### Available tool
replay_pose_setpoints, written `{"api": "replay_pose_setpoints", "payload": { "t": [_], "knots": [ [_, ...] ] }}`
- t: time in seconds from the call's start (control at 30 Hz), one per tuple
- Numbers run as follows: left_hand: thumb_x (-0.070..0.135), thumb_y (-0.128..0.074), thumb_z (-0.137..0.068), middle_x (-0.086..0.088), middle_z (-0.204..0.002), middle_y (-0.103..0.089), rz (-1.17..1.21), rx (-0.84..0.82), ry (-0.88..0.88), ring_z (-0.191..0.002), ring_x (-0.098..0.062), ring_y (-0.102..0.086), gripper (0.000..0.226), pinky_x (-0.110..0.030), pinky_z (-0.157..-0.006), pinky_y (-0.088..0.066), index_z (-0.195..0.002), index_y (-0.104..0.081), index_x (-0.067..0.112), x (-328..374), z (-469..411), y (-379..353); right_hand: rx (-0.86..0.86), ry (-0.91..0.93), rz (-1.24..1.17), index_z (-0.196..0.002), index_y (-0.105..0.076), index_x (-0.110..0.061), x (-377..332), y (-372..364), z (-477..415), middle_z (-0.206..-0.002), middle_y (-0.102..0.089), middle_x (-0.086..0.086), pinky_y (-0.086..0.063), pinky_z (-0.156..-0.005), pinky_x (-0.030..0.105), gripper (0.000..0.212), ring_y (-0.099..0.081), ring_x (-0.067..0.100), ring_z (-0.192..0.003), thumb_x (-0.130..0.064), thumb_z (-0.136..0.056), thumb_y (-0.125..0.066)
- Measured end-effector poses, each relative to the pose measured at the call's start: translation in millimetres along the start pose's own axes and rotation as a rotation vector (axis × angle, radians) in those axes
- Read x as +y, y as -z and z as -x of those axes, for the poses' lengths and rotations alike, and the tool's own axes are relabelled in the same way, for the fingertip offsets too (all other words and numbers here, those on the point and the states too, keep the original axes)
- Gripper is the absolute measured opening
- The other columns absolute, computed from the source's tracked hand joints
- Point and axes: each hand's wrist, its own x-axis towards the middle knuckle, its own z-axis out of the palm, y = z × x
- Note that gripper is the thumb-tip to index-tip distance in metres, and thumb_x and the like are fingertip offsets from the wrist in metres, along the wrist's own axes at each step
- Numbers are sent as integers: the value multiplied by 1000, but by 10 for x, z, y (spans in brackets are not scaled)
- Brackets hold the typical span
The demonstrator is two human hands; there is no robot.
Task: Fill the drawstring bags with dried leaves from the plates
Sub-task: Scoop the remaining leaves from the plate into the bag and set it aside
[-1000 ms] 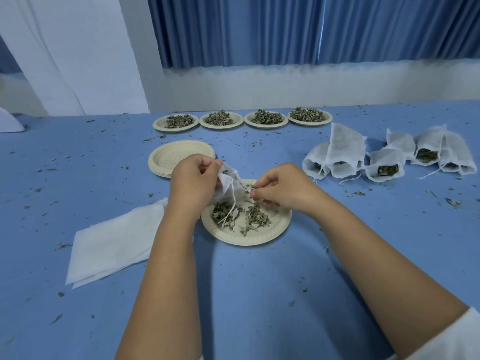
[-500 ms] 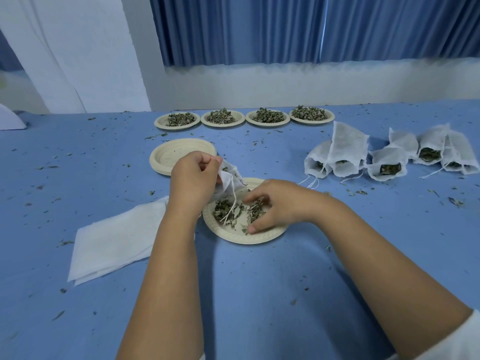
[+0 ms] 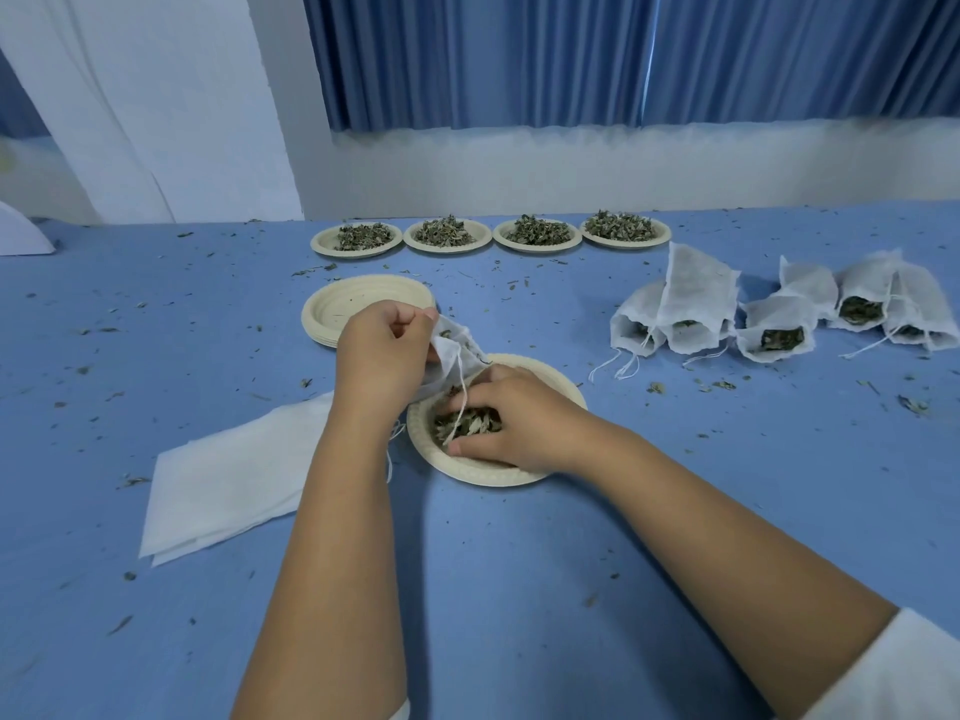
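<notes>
My left grip (image 3: 382, 356) pinches the drawstring bag (image 3: 457, 356) by its rim, just over the far-left edge of the plate (image 3: 483, 475). My right grip (image 3: 514, 420), the nearer one, curls round dried leaves (image 3: 470, 423) on that plate. The bag's mouth lies just up and left of them.

filled bags (image 3: 779, 324) right of near plate (image 3: 550, 379)

A blue table (image 3: 519, 589) stretches ahead of me to a low white wall (image 3: 571, 168). Pleated blue curtains (image 3: 519, 54) hang above it. A white column (image 3: 156, 96) stands to my left.
</notes>
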Motion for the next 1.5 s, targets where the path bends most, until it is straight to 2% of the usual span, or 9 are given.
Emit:
{"api": "replay_pose_setpoints", "payload": {
  "t": [0.17, 0.37, 0.53, 0.63, 0.83, 0.93, 1.03, 1.4, 1.5],
  "knots": [
    [25, -58, -96, -2, -60, -63, -2, -1, -1, -49, -12, -54, 29, -30, -66, -50, -76, -64, 5, -7, -3, 15, 87, -26, 35, -108, -72, -23, 75, 90, 8, -95, -51, -6, -42, -83, 28, 24, -55, 16, -97, -28, -84, -74],
    [24, -58, -97, 4, -60, -63, -5, 50, -2, -42, 1, -52, 28, -17, -52, -46, -72, -64, 12, -7, -15, 42, 172, -139, 35, -115, -70, -19, 203, 144, -13, -107, -57, 1, -43, -84, 28, 33, -54, 17, -100, -32, -84, -74],
    [23, -58, -97, 5, -58, -61, 42, 102, 22, -42, -1, -52, 26, -15, -50, -45, -75, -64, 11, -15, -41, 77, 240, -171, -176, -103, -72, -21, 209, 187, -28, -96, -63, -9, -40, -65, 12, 19, -57, 9, -87, -25, -85, -73],
    [21, -57, -97, 8, -56, -61, 50, 122, 20, -41, 2, -53, 27, -8, -45, -42, -74, -65, 10, -16, -44, 92, 276, -198, -279, -100, -71, -23, 212, 256, -34, -92, -64, -14, -41, -69, 14, 15, -58, 5, -84, -22, -85, -73],
    [25, -57, -97, 2, -60, -62, -4, 66, 37, -44, -3, -53, 28, -19, -55, -45, -72, -63, 13, -31, -29, 84, 368, -258, -706, -90, -73, -24, 219, 384, -2, -89, -75, -1, -55, -80, 21, 12, -71, 10, -83, -14, -84, -74],
    [26, -57, -97, -3, -61, -64, -44, 7, 48, -52, -11, -58, 27, -25, -62, -48, -80, -64, 7, -42, -17, 76, 389, -261, -804, -90, -75, -23, 232, 417, 16, -85, -76, -1, -55, -68, 18, 11, -72, 9, -76, -13, -85, -73],
    [26, -57, -97, -3, -64, -66, -86, -7, 57, -60, -16, -62, 26, -27, -65, -49, -78, -64, 11, -51, -19, 68, 385, -259, -832, -87, -75, -24, 228, 430, 25, -79, -76, -5, -50, -58, 14, 11, -70, 5, -69, -13, -85, -73],
    [23, -53, -99, -8, -76, -68, -139, 209, 94, -74, -24, -60, 33, -38, -73, -50, -75, -65, 3, -81, -71, 148, 317, -307, -785, -92, -74, -17, 217, 402, 14, -79, -74, -2, -53, -61, 18, 8, -68, 6, -67, -14, -84, -74],
    [23, -52, -99, -15, -82, -71, -136, 223, 105, -74, -26, -60, 33, -36, -71, -48, -76, -65, 2, -93, -72, 153, 319, -333, -770, -92, -74, -16, 227, 408, 18, -88, -75, 6, -56, -74, 29, 7, -67, 13, -75, -16, -85, -73]
  ]
}}
